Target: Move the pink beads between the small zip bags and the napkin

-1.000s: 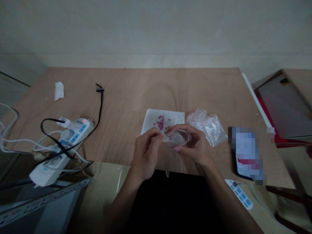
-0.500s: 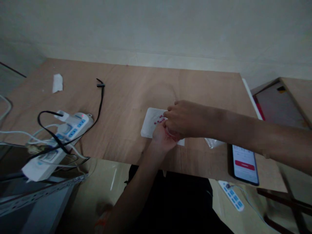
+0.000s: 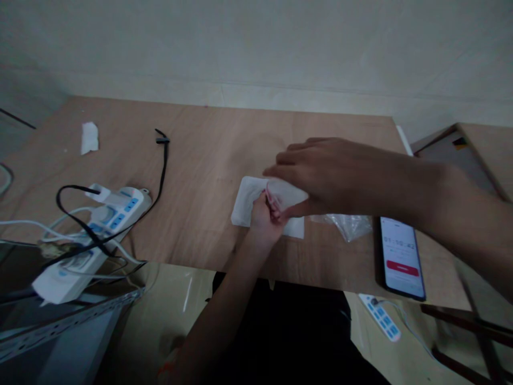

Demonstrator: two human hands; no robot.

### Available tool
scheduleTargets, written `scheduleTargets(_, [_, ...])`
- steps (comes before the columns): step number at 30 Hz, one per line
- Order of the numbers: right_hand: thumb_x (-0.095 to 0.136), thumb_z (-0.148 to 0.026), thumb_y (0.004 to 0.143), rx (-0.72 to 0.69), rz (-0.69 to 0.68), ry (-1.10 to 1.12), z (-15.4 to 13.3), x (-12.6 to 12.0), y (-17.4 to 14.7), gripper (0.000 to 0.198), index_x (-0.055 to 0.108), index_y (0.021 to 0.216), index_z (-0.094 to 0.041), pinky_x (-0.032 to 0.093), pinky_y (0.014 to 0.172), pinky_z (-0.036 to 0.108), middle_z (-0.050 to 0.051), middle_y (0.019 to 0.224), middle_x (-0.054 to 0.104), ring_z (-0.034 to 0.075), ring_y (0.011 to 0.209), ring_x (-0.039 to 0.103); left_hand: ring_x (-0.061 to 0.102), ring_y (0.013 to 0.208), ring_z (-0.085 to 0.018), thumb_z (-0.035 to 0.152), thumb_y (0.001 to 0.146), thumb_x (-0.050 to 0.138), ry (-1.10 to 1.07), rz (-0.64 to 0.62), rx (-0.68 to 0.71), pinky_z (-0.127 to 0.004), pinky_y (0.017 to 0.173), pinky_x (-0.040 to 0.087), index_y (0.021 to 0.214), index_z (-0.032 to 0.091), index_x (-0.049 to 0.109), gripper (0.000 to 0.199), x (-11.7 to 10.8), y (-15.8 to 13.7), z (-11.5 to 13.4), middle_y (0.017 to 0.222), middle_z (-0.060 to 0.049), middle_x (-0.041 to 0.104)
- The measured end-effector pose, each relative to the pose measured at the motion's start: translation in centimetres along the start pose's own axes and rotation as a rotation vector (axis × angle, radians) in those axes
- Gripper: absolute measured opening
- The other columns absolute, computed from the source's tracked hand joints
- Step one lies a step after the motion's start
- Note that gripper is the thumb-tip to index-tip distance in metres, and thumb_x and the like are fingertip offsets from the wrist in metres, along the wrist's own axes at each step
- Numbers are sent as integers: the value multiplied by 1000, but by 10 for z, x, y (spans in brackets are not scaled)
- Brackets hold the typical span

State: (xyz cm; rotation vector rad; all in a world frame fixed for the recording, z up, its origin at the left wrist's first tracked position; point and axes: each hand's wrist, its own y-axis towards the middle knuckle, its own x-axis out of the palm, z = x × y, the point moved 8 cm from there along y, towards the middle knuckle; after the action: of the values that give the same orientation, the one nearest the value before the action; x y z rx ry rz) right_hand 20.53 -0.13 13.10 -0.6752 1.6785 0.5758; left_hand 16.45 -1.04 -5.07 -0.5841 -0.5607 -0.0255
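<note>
A shallow white tray (image 3: 242, 206) lies on the table under both hands, partly covered by them. My left hand (image 3: 266, 220) is closed over its front part, thumb bent in, around something pinkish-red (image 3: 273, 202) that shows only in part. My right hand (image 3: 316, 168) reaches in from the right, its fingers above and its thumb below a thin, whitish, translucent piece (image 3: 286, 195). I cannot make out what kind of thing this piece is. Its left edge meets the pinkish-red material at my left thumb.
A crumpled clear plastic bag (image 3: 350, 225) and a phone (image 3: 402, 256) with a timer lie at the right. A power strip (image 3: 120, 211) with tangled cables sits at the left, a black cable (image 3: 164, 166) running up from it. A white paper scrap (image 3: 90, 138) lies far left.
My right hand has lifted and turned, and a whitish translucent piece now shows in it. My left hand has closed from a more open palm. The red beads seen on the tray are no longer visible.
</note>
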Motion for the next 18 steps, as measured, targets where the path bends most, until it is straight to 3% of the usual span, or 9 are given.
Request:
scheduleTargets(2, [77,-56,65,194,173,14,22,-23,-31,61,63,112,-21,50,79,39,4,93,68,22,86,64,53,53,-14,31,94,39,138,75,105,-24,51,41,57,21,38,39,-9,6,10,51,2,43])
scheduleTargets(4, [73,-61,68,487,465,-20,49,-32,-79,65,59,117,-21,51,76,37,8,97,66,22,84,63,57,63,-16,33,95,41,513,144,349,-27,60,43,60,21,41,37,-12,8,32,58,0,49])
scheduleTargets(6, [67,-62,74,752,761,-65,66,-17,-132,60,58,113,-19,51,73,37,12,100,64,22,82,63,60,76,-20,31,95,41,1036,174,633,-32,72,44,67,21,47,31,-1,5,49,70,-5,58])
scheduleTargets(8, [67,-64,72,976,909,-72,76,21,-170,60,59,105,-15,52,73,42,15,95,65,25,80,63,60,86,-24,29,97,38,1441,151,796,-37,82,43,75,19,52,28,12,7,48,82,-10,63])
scheduleTargets(11, [61,-59,80,1036,936,-71,77,78,-178,54,60,107,-12,48,87,52,17,108,66,32,99,62,59,92,-27,30,99,33,1714,160,873,-40,85,43,84,15,56,32,18,12,40,92,-15,65])
scheduleTargets(14, [49,-48,91,973,741,-50,76,117,-155,47,60,115,-10,39,102,54,22,133,57,35,127,49,57,94,-30,36,99,33,1809,189,924,-42,83,42,88,13,58,36,20,14,36,94,-15,64])
scheduleTargets(18, [51,-60,85,961,511,-62,78,140,-140,67,57,123,-5,30,107,61,28,145,42,41,138,34,56,93,-28,38,99,34,1783,233,1019,-41,79,40,86,14,60,37,21,7,40,92,-13,64])
